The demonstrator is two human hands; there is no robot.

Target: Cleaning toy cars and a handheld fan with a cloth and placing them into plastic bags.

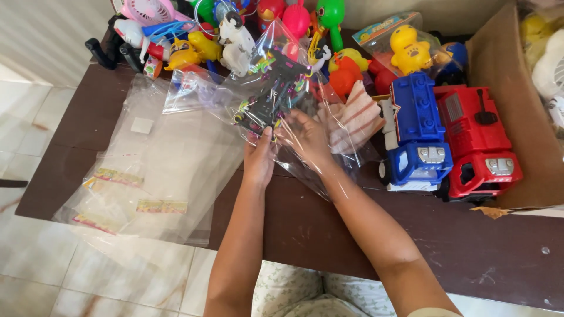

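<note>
My left hand [259,157] pinches the lower edge of a clear plastic bag [247,88] that I hold over the dark brown table [352,229]. Inside the bag is a black toy [271,94] with pink, green and yellow parts. My right hand [306,138] reaches into the bag's open end, wrapped in its clear film, fingers near the toy. A striped cloth [355,120] lies just right of my right hand.
A stack of flat clear bags [147,176] with printed labels lies at the table's left. A blue toy truck [418,132] and a red toy truck [479,141] stand at right, next to a cardboard box [517,117]. Several colourful plastic toys [235,29] crowd the back.
</note>
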